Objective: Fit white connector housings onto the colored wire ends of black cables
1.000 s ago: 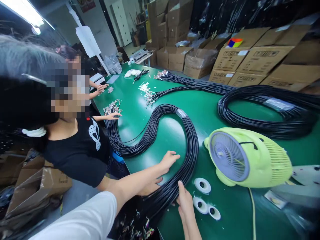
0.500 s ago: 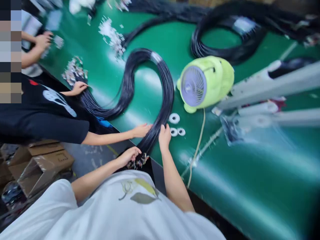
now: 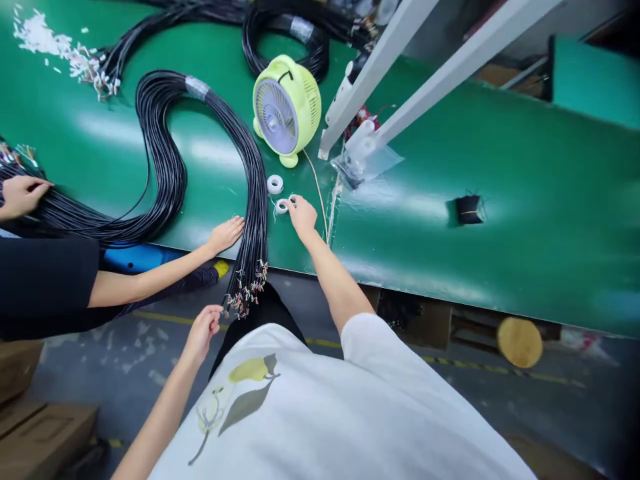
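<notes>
A thick bundle of black cables (image 3: 253,180) curves in an S over the green table, and its stripped ends with coloured wires (image 3: 245,293) hang past the front edge. My left hand (image 3: 201,333) is closed beside those ends, with what looks like one cable between its fingertips. My right hand (image 3: 303,217) reaches over the table, thumb and fingers closed on a small roll of white tape (image 3: 293,199). Touching that roll is a second white tape roll (image 3: 281,207), and a third roll (image 3: 275,185) lies just behind. A co-worker's hand (image 3: 227,235) rests flat against the bundle's left side.
A green fan (image 3: 287,110) stands behind the rolls, its cord running forward. White metal posts (image 3: 380,73) rise to its right, near a clear plastic bag (image 3: 367,163). Farther right lies a small black bundle (image 3: 469,209). The co-worker's other hand (image 3: 23,195) is at the bundle's far end.
My right hand has left the cable bundle and moved to the tape rolls. My left hand has shifted slightly outward from the cable ends. The view has turned right.
</notes>
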Demonstrator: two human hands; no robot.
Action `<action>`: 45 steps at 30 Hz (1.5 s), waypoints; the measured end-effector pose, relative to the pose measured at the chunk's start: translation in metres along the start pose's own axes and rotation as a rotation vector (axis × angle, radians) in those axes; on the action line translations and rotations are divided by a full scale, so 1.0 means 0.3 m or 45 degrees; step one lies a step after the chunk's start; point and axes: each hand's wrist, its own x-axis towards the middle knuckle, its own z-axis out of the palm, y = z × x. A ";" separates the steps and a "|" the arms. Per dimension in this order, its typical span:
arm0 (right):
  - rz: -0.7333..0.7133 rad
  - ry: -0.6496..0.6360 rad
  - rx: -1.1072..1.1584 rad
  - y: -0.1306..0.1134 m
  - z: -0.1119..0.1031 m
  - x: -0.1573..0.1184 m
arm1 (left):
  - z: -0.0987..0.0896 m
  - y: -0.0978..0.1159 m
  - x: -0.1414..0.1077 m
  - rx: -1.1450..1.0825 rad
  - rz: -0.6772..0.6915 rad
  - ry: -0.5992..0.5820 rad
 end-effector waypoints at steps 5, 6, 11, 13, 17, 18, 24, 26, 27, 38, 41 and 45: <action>0.010 -0.095 -0.307 -0.083 -0.002 0.099 | -0.092 -0.197 -0.102 -0.081 -0.053 0.076; -0.011 -0.103 -0.350 -0.095 0.000 0.104 | -0.106 -0.223 -0.126 -0.101 -0.064 0.101; -0.133 -0.147 -0.475 -0.132 -0.008 0.140 | -0.149 -0.265 -0.188 -0.160 -0.140 0.205; -0.170 -0.167 -0.514 -0.137 -0.007 0.160 | -0.151 -0.250 -0.173 -0.179 -0.154 0.251; -0.279 -0.231 -0.621 -0.130 -0.004 0.195 | -0.122 -0.198 -0.111 -0.221 -0.154 0.287; -0.318 -0.264 -0.652 -0.129 -0.006 0.206 | -0.109 -0.184 -0.096 -0.229 -0.157 0.276; -0.458 -0.499 -0.791 -0.154 -0.031 0.318 | -0.032 -0.110 -0.054 -0.250 -0.149 0.245; -0.470 -0.547 -0.797 -0.158 -0.039 0.345 | -0.010 -0.090 -0.049 -0.246 -0.152 0.245; -0.469 -0.565 -0.793 -0.154 -0.043 0.351 | 0.000 -0.080 -0.048 -0.242 -0.155 0.242; -0.178 -0.536 -0.303 0.082 -0.168 0.246 | 0.112 -0.024 -0.019 -0.162 -0.138 0.134; -0.058 -0.449 0.054 0.146 -0.211 0.196 | 0.144 -0.010 -0.017 -0.124 -0.132 0.086; 0.102 -0.513 0.639 0.176 -0.189 0.022 | 0.185 0.009 -0.052 -0.167 -0.106 0.080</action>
